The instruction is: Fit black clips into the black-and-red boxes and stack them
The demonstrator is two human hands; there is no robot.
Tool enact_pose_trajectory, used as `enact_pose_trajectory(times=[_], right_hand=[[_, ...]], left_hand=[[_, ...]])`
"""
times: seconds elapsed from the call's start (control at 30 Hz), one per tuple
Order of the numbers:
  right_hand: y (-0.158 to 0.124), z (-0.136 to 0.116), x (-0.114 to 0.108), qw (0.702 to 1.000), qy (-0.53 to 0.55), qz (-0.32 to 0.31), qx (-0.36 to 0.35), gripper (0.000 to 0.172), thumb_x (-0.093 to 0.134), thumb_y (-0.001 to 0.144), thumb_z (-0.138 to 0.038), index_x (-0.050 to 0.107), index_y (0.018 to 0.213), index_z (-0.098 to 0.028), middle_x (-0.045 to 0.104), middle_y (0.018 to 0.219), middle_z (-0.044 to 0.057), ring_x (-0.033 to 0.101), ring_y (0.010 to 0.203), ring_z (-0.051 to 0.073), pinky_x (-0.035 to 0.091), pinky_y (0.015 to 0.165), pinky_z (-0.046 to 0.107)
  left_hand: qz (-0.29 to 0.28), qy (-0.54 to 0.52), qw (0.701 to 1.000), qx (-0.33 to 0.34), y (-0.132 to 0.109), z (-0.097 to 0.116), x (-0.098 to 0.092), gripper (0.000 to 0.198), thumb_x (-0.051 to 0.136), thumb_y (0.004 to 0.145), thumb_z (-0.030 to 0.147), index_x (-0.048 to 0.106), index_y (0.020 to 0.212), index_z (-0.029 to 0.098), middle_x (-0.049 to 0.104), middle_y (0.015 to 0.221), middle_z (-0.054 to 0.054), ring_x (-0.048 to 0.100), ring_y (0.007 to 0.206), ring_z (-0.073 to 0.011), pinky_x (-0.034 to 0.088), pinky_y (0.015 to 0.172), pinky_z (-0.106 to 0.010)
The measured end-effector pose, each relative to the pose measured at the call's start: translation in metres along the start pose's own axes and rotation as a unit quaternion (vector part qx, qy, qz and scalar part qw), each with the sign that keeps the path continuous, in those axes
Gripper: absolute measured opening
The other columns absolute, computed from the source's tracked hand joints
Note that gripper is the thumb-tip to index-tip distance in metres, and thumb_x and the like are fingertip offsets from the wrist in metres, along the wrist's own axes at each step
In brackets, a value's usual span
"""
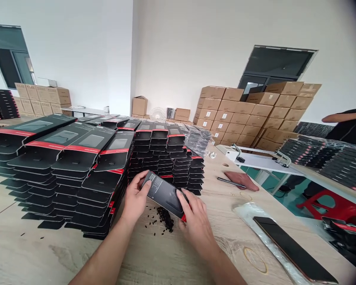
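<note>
Between my two hands is a black and red cardboard box [163, 192], tilted above the table, with small printed text on the side facing me. My left hand [137, 196] grips its left end, thumb on the printed face. Around the right end, near a red edge, my right hand [194, 215] is closed with its fingers over the face. Below the box lies a loose heap of tiny black pieces [165, 219], a few of them scattered on the wood. Tall stacks of open-ended black and red boxes [68, 158] stand to the left and behind.
On the right lie a smartphone [293, 247] on a clear plastic bag [246, 209], a reddish-brown pouch [243, 180] and a black pen [231, 182]. Brown cartons [237, 114] are piled by the wall. A person's arm [344, 115] shows at far right, above a red stool [326, 206].
</note>
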State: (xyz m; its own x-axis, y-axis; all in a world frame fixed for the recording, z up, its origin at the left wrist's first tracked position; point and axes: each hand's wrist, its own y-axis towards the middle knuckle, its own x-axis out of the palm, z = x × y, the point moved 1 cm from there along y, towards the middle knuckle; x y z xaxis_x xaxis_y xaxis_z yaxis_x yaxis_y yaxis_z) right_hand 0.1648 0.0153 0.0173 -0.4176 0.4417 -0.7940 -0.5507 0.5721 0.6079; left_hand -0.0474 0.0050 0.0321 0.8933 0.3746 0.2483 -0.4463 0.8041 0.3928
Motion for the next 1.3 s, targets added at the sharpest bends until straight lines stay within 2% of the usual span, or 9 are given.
enact_pose_trajectory(times=[0.27,0.37,0.57,0.77,0.83,0.97,1.13,1.23,1.3], right_hand=[[0.0,0.012,0.003,1.0,0.024,0.009,-0.003,0.089,0.048,0.068,-0.003,0.018,0.148,-0.029,0.039,0.142,0.009,0.038,0.126,0.031,0.034,0.101,0.052],[0.001,0.017,0.004,0.999,0.031,0.038,0.009,0.088,0.048,0.072,-0.004,0.015,0.148,-0.031,0.039,0.141,0.008,0.038,0.127,0.031,0.033,0.103,0.053],[0.003,0.021,0.008,0.994,0.089,0.052,0.042,0.077,0.046,0.083,-0.013,0.011,0.148,-0.03,0.035,0.14,0.009,0.035,0.129,0.029,0.037,0.104,0.049],[0.005,0.007,0.003,0.988,0.107,0.08,0.08,0.076,0.059,0.082,-0.029,0.019,0.147,-0.029,0.042,0.134,0.011,0.042,0.123,0.032,0.038,0.101,0.05],[0.005,-0.004,-0.004,0.98,0.155,0.053,0.109,0.083,0.064,0.079,-0.035,0.018,0.147,-0.029,0.042,0.134,0.012,0.044,0.122,0.032,0.041,0.099,0.048],[0.006,-0.024,-0.011,0.949,0.263,-0.026,0.17,0.086,0.067,0.076,-0.035,0.017,0.146,-0.033,0.045,0.133,0.008,0.047,0.119,0.029,0.045,0.095,0.043],[0.007,-0.031,-0.01,0.924,0.311,0.015,0.223,0.084,0.068,0.074,-0.035,0.024,0.145,-0.033,0.049,0.125,0.008,0.053,0.11,0.027,0.047,0.088,0.041],[0.008,-0.024,-0.015,0.866,0.437,0.028,0.241,0.08,0.061,0.08,-0.042,0.019,0.147,-0.03,0.052,0.12,0.009,0.058,0.094,0.023,0.05,0.077,0.036],[0.01,-0.018,-0.02,0.81,0.524,0.038,0.26,0.073,0.052,0.085,-0.046,0.017,0.147,-0.029,0.055,0.115,0.009,0.059,0.084,0.019,0.05,0.067,0.033]], left_hand=[[-0.044,0.088,0.987,0.128,-0.005,0.007,-0.002,0.027,0.059,0.083,0.027,0.069,0.109,0.025,0.059,0.123,-0.007,0.055,0.114,-0.0224,0.043,0.1,-0.039],[-0.104,0.094,0.983,0.118,-0.01,0.014,0.001,0.034,0.058,0.084,0.027,0.064,0.118,0.027,0.056,0.129,-0.007,0.053,0.118,-0.0231,0.042,0.102,-0.04],[-0.209,-0.071,0.975,0.039,-0.016,0.028,0.007,0.045,0.056,0.086,0.028,0.052,0.131,0.026,0.053,0.136,-0.007,0.049,0.125,-0.0227,0.036,0.108,-0.04],[-0.111,-0.154,0.982,0.003,-0.013,0.017,0.015,0.062,0.07,0.075,0.025,0.043,0.13,0.028,0.055,0.126,-0.009,0.062,0.104,-0.0211,0.049,0.092,-0.039],[-0.086,-0.18,0.979,-0.026,-0.014,0.014,0.019,0.061,0.07,0.075,0.028,0.04,0.128,0.027,0.06,0.115,-0.008,0.065,0.094,-0.02,0.052,0.084,-0.037],[-0.097,-0.189,0.974,-0.079,-0.019,0.015,0.025,0.037,0.059,0.083,0.038,0.053,0.115,0.021,0.063,0.104,-0.008,0.063,0.092,-0.0204,0.053,0.075,-0.033],[-0.138,-0.177,0.971,-0.077,-0.024,0.021,0.031,0.05,0.066,0.078,0.037,0.053,0.124,0.024,0.06,0.123,-0.008,0.056,0.112,-0.0233,0.045,0.094,-0.035],[-0.163,-0.156,0.968,-0.107,-0.022,0.024,0.028,0.052,0.064,0.079,0.035,0.053,0.128,0.024,0.06,0.126,-0.007,0.055,0.114,-0.0234,0.041,0.098,-0.036],[-0.238,-0.126,0.953,-0.14,-0.022,0.026,0.025,0.051,0.062,0.079,0.033,0.055,0.129,0.023,0.061,0.126,-0.007,0.057,0.111,-0.0249,0.043,0.096,-0.037]])
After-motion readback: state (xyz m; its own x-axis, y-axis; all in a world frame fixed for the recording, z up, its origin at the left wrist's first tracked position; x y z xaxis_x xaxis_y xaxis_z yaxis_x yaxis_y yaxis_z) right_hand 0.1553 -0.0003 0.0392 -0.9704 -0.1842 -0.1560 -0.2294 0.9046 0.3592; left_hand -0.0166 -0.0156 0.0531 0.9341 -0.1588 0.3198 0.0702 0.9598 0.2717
